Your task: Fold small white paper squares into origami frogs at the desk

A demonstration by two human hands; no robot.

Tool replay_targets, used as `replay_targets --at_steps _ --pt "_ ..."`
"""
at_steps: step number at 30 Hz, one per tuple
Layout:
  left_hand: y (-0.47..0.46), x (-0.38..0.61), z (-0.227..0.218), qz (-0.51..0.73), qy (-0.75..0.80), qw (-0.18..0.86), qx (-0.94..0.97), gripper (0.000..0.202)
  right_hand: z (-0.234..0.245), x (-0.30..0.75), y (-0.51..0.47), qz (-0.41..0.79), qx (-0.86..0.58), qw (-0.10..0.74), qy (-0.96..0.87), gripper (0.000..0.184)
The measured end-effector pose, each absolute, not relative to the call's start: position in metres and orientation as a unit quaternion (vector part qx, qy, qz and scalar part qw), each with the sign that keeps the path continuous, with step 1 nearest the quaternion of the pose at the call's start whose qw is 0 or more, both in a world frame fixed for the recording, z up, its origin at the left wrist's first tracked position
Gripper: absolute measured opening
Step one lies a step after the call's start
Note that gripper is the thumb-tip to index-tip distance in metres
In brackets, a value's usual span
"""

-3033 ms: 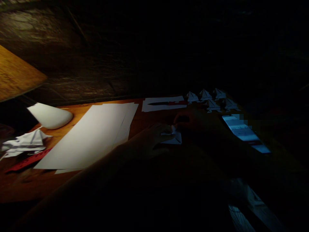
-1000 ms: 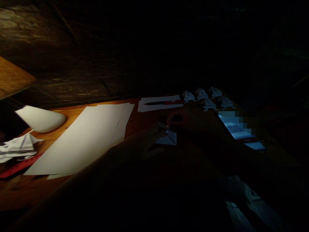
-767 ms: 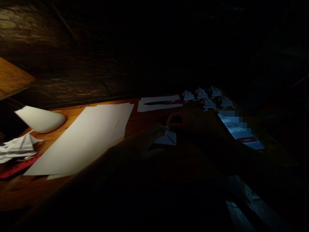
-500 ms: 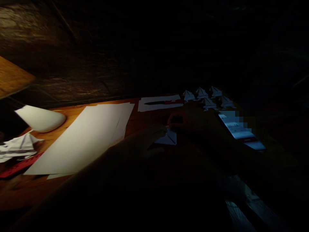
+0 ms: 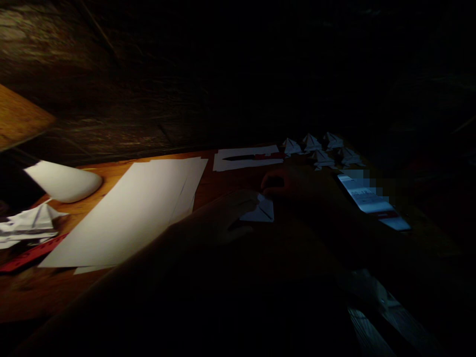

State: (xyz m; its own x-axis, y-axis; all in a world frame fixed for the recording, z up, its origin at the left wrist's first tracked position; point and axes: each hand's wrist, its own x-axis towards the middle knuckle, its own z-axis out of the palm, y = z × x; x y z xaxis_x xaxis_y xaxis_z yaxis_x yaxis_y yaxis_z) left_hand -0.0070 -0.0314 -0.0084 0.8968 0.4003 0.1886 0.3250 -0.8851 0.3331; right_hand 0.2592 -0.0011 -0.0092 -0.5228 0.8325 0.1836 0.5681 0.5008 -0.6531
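On the dark tabletop lies a small folded white paper (image 5: 265,212) with a crease line across it. My left hand (image 5: 236,210) holds the paper from the left, fingers over its upper part and thumb apart below. My right hand (image 5: 284,182) is curled in a pinch at the paper's upper edge. Deep shadow hides whether anything is between its fingertips. Behind the hands, a knife (image 5: 249,157) with a dark blade and red handle lies on white paper sheets (image 5: 223,152).
Large white sheets (image 5: 122,213) lie to the left, by a red strip with holes (image 5: 33,253), crumpled-looking folded paper (image 5: 33,223) and a white lamp shade (image 5: 65,182). Several folded paper figures (image 5: 322,158) stand back right. A lit phone (image 5: 366,198) lies at right.
My right fingertips have shifted slightly up and right, away from my left fingertips. The left hand stays on the folded paper. The whole view has moved a little.
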Motion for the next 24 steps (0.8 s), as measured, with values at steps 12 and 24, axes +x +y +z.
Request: replay_targets --at_steps 12,24 --pt "-0.034 0.000 0.008 0.094 0.196 0.190 0.957 0.038 -0.010 0.260 0.003 0.201 -0.486 0.289 -0.800 0.018" --pt "-0.032 -0.001 0.005 0.090 0.203 0.187 0.957 0.042 -0.014 0.260 0.005 0.267 -0.417 0.241 -0.835 0.015"
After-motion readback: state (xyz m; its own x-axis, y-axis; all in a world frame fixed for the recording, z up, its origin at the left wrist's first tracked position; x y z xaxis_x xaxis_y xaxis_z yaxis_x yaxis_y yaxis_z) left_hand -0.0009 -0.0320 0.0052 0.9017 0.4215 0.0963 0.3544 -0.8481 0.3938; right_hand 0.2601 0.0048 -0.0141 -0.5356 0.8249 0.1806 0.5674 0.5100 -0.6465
